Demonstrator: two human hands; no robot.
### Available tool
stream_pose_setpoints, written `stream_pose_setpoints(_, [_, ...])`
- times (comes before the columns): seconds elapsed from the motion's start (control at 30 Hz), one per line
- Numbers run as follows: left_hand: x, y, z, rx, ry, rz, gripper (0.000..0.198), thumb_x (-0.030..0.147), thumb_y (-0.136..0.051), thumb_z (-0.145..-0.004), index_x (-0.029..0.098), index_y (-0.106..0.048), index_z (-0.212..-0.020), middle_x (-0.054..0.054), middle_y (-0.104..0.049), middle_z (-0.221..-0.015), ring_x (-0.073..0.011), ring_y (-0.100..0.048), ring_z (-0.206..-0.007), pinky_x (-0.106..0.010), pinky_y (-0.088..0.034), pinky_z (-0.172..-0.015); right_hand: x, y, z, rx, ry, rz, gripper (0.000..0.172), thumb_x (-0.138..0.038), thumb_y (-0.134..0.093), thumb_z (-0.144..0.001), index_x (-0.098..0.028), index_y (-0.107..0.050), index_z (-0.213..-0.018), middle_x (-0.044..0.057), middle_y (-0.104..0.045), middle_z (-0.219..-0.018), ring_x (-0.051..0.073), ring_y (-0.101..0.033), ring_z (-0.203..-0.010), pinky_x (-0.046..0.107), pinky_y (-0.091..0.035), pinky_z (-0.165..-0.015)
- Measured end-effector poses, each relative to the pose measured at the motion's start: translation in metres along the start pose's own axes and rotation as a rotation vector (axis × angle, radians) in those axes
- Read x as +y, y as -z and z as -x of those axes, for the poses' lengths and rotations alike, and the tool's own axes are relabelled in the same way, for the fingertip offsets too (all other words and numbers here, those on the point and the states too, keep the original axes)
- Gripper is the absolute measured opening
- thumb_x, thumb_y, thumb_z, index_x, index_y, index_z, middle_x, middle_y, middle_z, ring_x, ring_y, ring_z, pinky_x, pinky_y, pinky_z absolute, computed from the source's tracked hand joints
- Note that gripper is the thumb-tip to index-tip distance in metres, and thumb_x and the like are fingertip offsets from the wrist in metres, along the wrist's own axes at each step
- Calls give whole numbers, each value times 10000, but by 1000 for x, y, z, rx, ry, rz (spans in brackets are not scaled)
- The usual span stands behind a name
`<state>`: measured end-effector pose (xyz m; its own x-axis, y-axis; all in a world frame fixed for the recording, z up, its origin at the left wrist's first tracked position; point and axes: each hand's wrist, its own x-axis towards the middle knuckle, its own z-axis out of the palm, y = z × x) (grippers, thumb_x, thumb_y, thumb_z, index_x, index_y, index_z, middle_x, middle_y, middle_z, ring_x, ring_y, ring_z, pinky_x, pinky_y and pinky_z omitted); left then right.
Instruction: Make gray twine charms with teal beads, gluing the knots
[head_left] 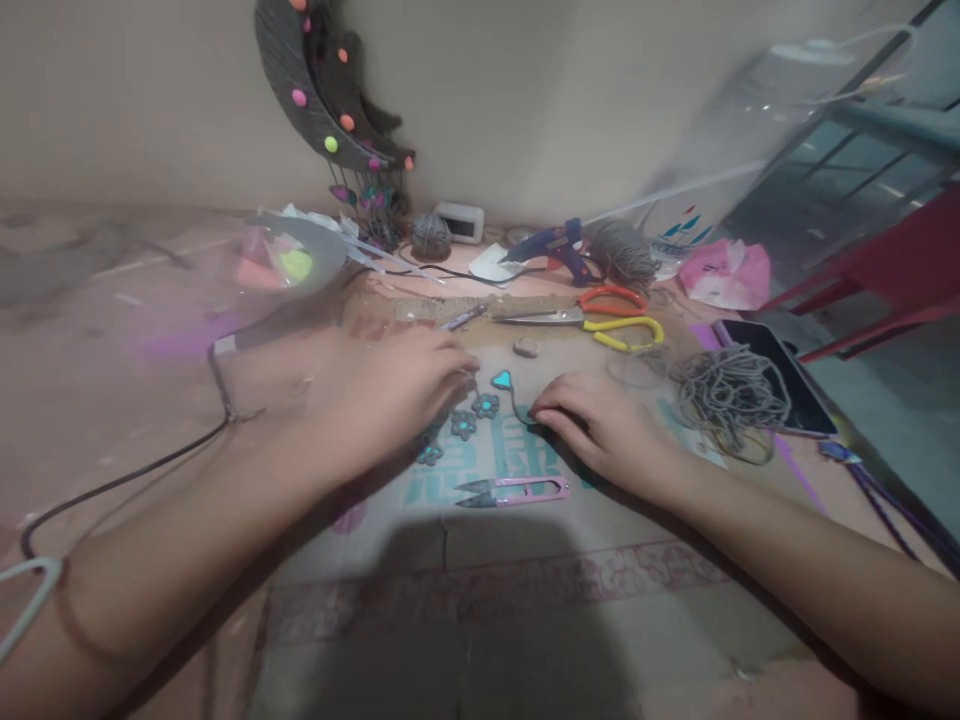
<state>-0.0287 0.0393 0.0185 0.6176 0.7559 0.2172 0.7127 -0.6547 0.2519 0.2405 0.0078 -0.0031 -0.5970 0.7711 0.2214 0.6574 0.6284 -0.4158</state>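
Note:
My left hand (409, 385) is closed, its fingertips pinched over a thin grey strand that runs to a grey flower charm with a turquoise centre (486, 405). Two similar flower charms (463, 425) lie in a row beside and partly below that hand. To the right rests a turquoise heart charm (501, 380) with grey edging. From it a grey yarn tail (517, 408) curves to my right hand (600, 420), whose thumb and forefinger pinch its end. Pink thread snips (514, 490) lie on the cardboard (525, 560) in front of both hands.
Orange-and-yellow-handled scissors (581, 317), a pen (465, 317) and a blue glue gun (551, 245) lie beyond. A tangled yarn heap (731, 395) overlaps a dark tablet (806, 400) at right. Behind stand a yarn ball (431, 237) and a moon-shaped hanging (300, 90). A black cord (127, 475) crosses left.

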Motion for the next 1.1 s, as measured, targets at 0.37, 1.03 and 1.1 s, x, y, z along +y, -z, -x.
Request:
stream_pose_setpoints(0.37, [13,-25,-43,-81,-127,-28,159,193,-646,-911,167,-743,-1034,-103,-713,-1062,-271,-646,-1038,-375,-480,-871,3,7,2,311,-122,-134,135,-256,-534,-990,-222,-664,-983,42,-742,-919,200,-700,-847,332,-549,-776])
stream_pose_setpoints(1.03, [15,-24,-1,184,122,266,230,324,-565,-961,209,-729,-1073,-46,-779,-1016,-213,-708,-939,-331,-536,-889,10,-1,-3,-22,-71,-47,156,-285,-751,-882,-202,-736,-1014,52,-688,-874,224,-607,-892,374,-434,-830])
stream_pose_setpoints(1.1, [13,-24,-1,183,153,275,253,345,-556,-962,201,-728,-1079,-54,-777,-1017,-220,-704,-940,-346,-538,-898,10,-2,-3,0,-80,-80,45,-248,-722,-897,-203,-725,-899,35,-691,-814,205,-604,-843,356,-429,-805])
